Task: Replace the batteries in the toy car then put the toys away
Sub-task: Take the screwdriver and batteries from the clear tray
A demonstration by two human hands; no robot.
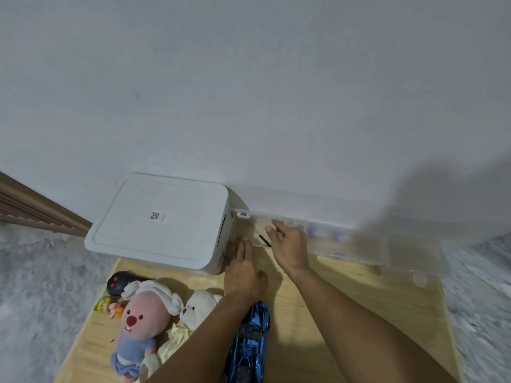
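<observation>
A shiny blue toy car [250,344] lies on the low wooden table [345,313], partly under my left forearm. At the table's far edge a clear plastic organizer box [345,244] stands by the wall, with blue-and-white batteries [326,234] blurred inside. My right hand [289,246] rests on the box's left part, fingers around its lid edge. A thin black screwdriver [265,240] lies just left of that hand. My left hand [243,269] lies flat on the table, fingers apart, at the box's left corner.
A white lidded storage bin [160,222] stands left of the clear box. On the table's left lie a black remote [119,281], a pink plush [141,324], a white plush bear [197,308] and a small figure [109,305]. Grey carpet [41,286] surrounds the table.
</observation>
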